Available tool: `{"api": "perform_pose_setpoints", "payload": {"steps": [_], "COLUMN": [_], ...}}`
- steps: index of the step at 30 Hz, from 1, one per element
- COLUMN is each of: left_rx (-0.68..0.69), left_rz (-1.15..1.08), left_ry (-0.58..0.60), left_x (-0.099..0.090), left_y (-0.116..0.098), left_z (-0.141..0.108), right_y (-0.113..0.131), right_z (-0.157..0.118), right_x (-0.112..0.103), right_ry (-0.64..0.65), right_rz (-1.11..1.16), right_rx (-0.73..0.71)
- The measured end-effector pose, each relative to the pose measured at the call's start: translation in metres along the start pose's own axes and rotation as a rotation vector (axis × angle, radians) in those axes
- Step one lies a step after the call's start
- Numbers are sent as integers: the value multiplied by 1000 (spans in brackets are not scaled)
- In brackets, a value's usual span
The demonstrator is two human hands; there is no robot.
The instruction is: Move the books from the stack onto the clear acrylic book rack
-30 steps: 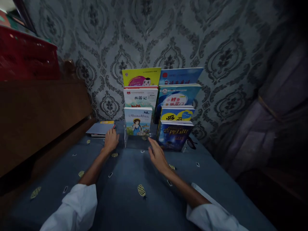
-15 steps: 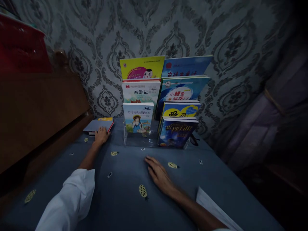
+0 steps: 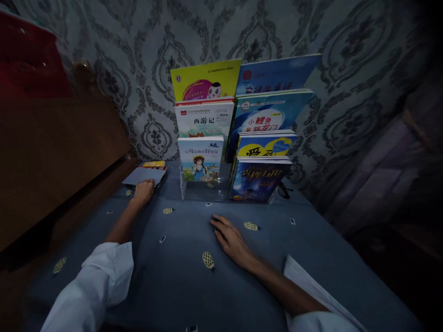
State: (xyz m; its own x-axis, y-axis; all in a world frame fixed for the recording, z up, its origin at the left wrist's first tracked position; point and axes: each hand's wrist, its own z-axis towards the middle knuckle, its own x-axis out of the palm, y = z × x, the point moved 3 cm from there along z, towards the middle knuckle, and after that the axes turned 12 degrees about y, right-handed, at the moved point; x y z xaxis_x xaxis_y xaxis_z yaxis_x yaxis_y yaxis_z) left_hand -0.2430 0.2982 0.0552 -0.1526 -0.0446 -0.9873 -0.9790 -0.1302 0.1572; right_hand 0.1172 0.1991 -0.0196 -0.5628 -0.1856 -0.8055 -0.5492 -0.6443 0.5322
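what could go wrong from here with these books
The grey book at the left hand's fingertips could slide off the yellow-edged book showing behind it, as they don't line up. The clear stand holds tall books, so a bump might tip the blue one at the back.

Grey bk on pile touched at near edge by L hand; R hand laid on blue cloth; upright bks held in clear stand.
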Motion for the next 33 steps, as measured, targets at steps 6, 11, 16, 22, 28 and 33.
{"api": "perform_pose_setpoints", "payload": {"steps": [6, 11, 16, 22, 28, 33], "left_rx": [50, 105, 147, 185, 281, 462], "left_rz": [56, 77, 84, 66, 63, -14], "left_ry": [-3, 20, 62, 85, 96, 90], "left_x": [-2, 10, 19, 19, 25, 24], "left_y": [-8, -15, -25, -42, -81, -128], "left_z": [-22, -57, -97, -138, -184, -216], "right_y": [1, 3, 3, 4, 5, 1], "right_z": [0, 0, 1, 3, 2, 5], "right_x": [-1, -3, -2, -2, -2, -2], "right_ry": [0, -9, -9, 23, 26, -11], "right_rz": [-17, -7, -4, 1, 22, 71], "right_rx": [-21, -51, -50, -26, -27, -35]}}
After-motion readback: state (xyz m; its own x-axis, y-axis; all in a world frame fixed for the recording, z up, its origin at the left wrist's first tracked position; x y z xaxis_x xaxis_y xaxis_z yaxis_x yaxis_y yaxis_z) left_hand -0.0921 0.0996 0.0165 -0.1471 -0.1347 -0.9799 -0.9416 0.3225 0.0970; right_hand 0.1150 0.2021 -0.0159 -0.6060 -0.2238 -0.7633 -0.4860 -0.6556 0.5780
